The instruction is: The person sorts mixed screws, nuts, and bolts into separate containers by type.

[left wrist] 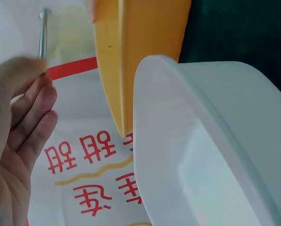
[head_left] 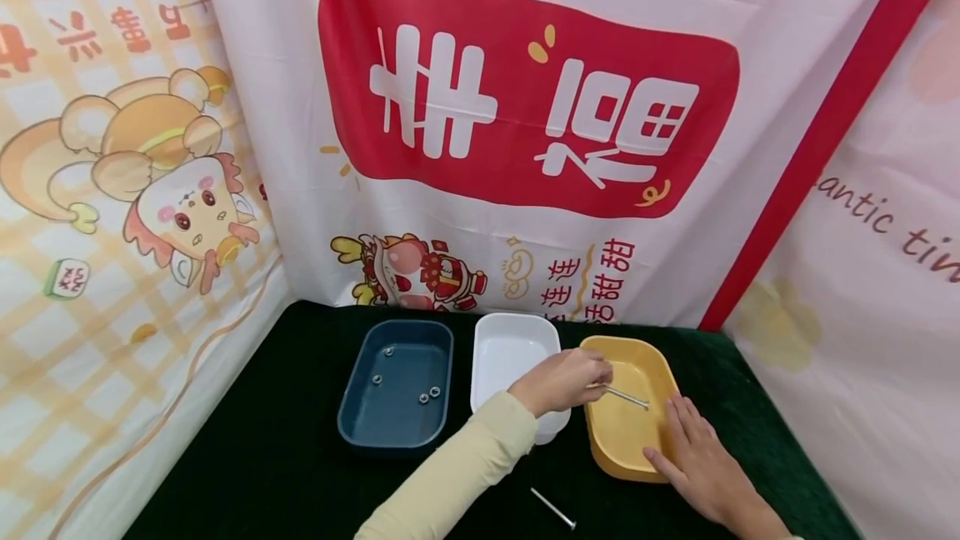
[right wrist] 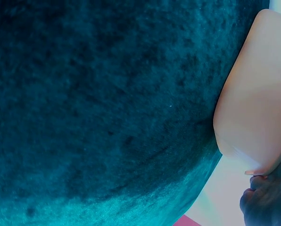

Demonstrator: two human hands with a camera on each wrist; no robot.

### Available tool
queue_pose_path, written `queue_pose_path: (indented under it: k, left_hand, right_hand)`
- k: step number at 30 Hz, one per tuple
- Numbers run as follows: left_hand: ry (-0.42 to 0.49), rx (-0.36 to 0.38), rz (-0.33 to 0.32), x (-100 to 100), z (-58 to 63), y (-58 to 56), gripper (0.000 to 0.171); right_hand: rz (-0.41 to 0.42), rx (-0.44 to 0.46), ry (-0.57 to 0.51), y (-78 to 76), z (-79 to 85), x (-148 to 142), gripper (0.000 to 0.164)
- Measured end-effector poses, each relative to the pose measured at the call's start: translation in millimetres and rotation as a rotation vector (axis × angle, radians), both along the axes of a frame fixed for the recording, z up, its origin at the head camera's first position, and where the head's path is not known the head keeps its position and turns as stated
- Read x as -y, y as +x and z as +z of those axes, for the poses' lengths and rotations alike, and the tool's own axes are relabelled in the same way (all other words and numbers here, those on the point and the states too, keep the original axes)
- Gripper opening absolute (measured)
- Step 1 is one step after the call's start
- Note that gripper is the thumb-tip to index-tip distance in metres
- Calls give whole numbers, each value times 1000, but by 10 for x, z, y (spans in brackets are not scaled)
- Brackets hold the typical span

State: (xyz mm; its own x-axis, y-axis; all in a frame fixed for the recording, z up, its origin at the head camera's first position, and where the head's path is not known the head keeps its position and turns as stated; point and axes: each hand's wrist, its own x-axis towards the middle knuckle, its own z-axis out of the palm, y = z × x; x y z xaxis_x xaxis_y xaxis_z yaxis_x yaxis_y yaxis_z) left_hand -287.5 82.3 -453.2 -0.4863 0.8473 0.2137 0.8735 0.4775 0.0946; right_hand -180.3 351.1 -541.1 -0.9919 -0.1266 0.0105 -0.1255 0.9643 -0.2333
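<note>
My left hand (head_left: 564,380) pinches a long metal bolt (head_left: 627,397) between thumb and fingertips, above the yellow tray (head_left: 628,467). In the left wrist view the bolt (left wrist: 43,37) sticks out past the thumb, its head at the far end. My right hand (head_left: 703,458) lies along the right side of the yellow tray, fingers extended and touching its rim. A second bolt (head_left: 553,508) lies on the dark green cloth in front of the trays. Inside the yellow tray, no other item shows.
The white tray (head_left: 516,325) stands in the middle, partly hidden by my left forearm. To its left, a dark blue tray (head_left: 393,427) holds several small metal nuts (head_left: 377,379). Printed fabric hangings (head_left: 525,257) rise behind and at both sides of the green cloth (head_left: 247,448).
</note>
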Motion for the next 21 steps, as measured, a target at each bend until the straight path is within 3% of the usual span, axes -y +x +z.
queue_pose_path:
  k: [4, 7, 15, 21]
  left_hand:
    - [-29, -12, 82, -40, 11, 35, 45]
    - [-42, -17, 100, 9, 10, 81, 50]
    - [-25, -13, 42, 295, 14, 176, 57]
    - [-23, 15, 2, 546, 21, 275, 47]
  right_hand:
    - [0, -1, -3, -3, -8, -1, 100]
    - [3, 6, 0, -3, -13, -1, 100]
    - [12, 6, -5, -20, 0, -21, 99]
    - [5, 23, 1, -22, -8, -27, 101]
